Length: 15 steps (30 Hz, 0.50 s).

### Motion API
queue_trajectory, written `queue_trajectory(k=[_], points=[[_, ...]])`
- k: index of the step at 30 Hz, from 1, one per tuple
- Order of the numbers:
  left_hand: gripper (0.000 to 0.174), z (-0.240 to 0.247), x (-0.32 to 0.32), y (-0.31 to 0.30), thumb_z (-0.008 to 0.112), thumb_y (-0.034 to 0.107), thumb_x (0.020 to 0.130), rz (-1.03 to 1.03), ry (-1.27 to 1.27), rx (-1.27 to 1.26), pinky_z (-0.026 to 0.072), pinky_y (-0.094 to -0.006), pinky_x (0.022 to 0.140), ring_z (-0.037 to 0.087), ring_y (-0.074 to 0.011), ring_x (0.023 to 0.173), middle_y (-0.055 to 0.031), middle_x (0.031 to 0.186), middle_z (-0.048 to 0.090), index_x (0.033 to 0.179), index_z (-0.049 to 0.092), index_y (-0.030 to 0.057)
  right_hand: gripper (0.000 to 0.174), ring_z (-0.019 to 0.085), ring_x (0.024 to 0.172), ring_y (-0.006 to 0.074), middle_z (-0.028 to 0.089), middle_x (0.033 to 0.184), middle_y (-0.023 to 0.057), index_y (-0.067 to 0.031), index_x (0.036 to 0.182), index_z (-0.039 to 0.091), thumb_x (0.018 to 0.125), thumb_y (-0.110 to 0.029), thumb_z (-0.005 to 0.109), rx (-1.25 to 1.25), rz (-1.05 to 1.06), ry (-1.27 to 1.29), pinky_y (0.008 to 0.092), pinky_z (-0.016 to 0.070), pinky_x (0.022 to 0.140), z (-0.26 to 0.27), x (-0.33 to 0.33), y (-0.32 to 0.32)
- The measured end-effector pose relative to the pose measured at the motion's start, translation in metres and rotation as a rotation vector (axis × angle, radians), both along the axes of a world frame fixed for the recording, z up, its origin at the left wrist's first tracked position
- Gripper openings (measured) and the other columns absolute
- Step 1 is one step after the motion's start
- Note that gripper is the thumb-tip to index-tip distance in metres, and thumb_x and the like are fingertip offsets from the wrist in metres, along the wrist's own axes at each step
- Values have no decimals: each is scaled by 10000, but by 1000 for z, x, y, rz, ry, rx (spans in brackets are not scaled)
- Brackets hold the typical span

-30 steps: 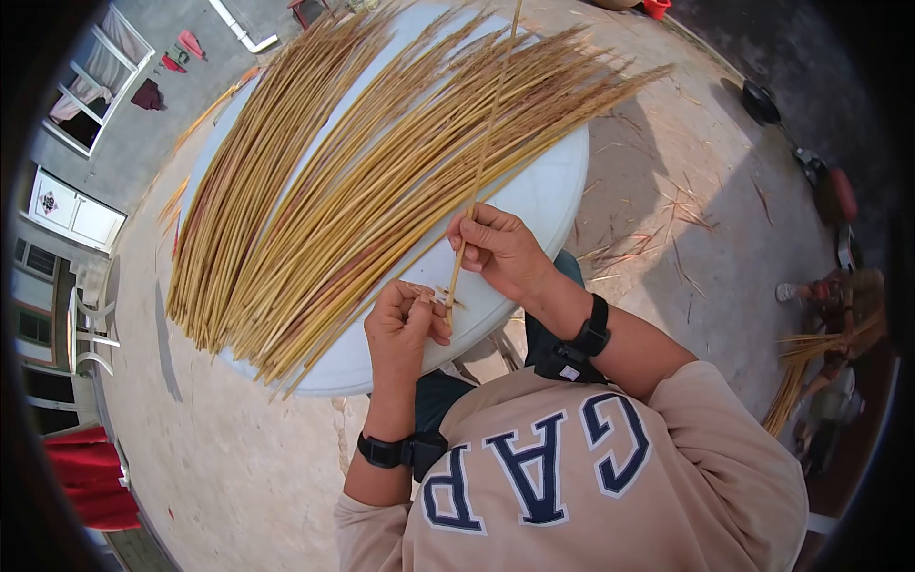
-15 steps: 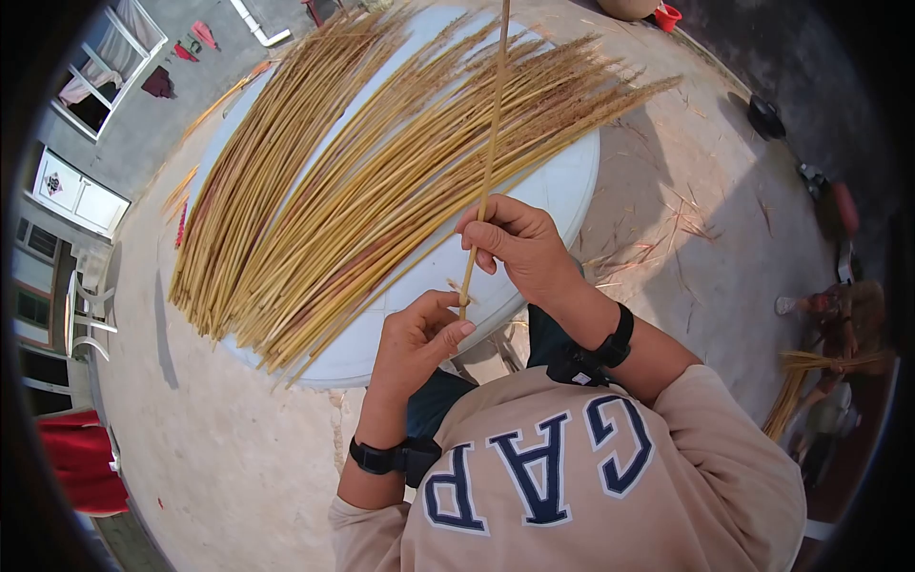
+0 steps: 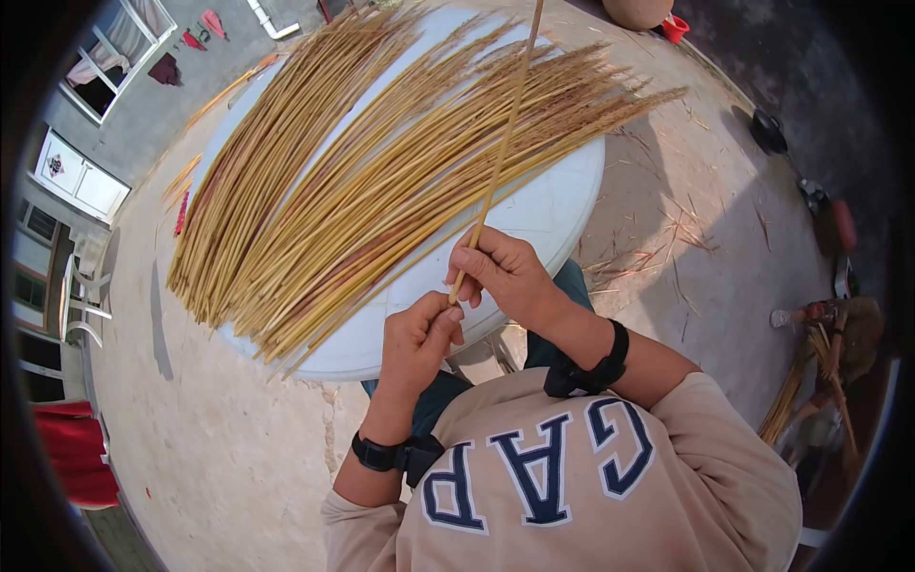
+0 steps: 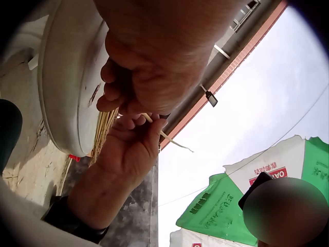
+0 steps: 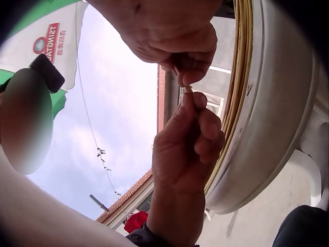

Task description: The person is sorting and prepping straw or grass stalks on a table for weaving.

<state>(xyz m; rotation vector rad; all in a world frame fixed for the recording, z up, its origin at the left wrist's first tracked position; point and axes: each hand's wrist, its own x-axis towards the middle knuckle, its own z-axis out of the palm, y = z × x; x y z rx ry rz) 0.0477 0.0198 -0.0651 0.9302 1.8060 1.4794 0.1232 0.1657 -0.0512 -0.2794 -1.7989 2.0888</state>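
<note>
Over near edge of table [image 3: 562, 210], R hand [image 3: 505, 272] grips one stalk [image 3: 502, 153] low down; L hand [image 3: 419, 336] pinches its butt tip. Prob. early: big pile [image 3: 334, 191] on table looks undone.

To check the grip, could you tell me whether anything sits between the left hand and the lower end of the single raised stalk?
Nothing visible does: the left hand pinches the lower end of the stalk, just below the right hand that holds it.

Head view: high, facing down over the counter [image 3: 562, 205].
Wrist views: close, low, facing upward.
Shared: counter rim, left hand [image 3: 419, 338], right hand [image 3: 505, 272].
</note>
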Motion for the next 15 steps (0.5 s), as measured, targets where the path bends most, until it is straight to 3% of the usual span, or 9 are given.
queue_trajectory(k=[8, 15], points=[[183, -6, -2, -7, 532, 163, 886, 13, 66, 74, 311, -163, 429, 415, -27, 470, -9, 583, 556, 849, 599, -4, 228, 551, 590, 76, 594, 759, 50, -20, 833, 540, 928, -213, 465, -147, 64, -20, 202, 461, 506, -2, -4, -1], [195, -3, -2, -2, 532, 165, 888, 84, 114, 52, 318, -184, 443, 417, -42, 479, -2, 561, 520, 807, 586, -4, 185, 521, 560, 49, 574, 698, 22, -14, 826, 573, 891, -184, 539, -22, -47, 53, 188, 436, 488, -5, -7, -8]])
